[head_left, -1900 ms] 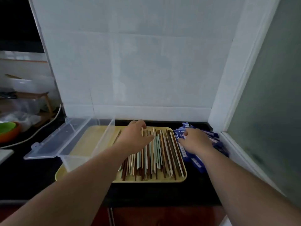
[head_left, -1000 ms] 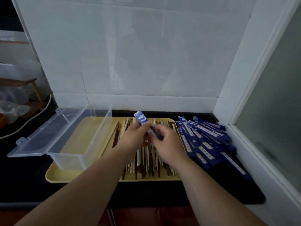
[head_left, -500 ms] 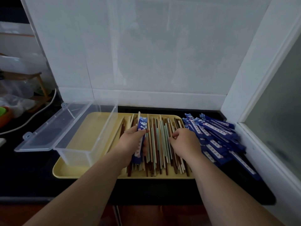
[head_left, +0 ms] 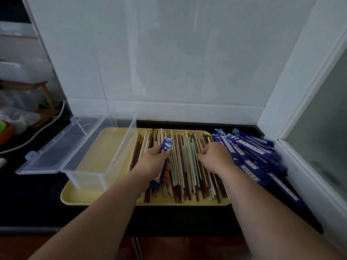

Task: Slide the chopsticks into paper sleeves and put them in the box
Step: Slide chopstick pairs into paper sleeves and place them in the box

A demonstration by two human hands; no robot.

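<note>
We are risking a mismatched pair: the chopsticks (head_left: 185,166) are lying packed side by side on the tray (head_left: 93,199), so our right hand (head_left: 216,158), fingers curled down onto them, could be dragging neighbours along. Whether it is pinching any, we cannot tell. Our left hand (head_left: 154,162) is gripping one paper sleeve (head_left: 166,147) above the chopsticks, right of the box (head_left: 97,152). The sleeve's long axis is running near to far, its far end leaning slightly right.

Surface: black counter (head_left: 37,199). Yellow tray (head_left: 105,198) flat at centre, long side parallel to front edge. Blue paper sleeves (head_left: 259,158) in loose overlapping pile directly on counter, just right of tray, against its right rim. White cable (head_left: 43,128) curves across counter, well left of tray.
</note>
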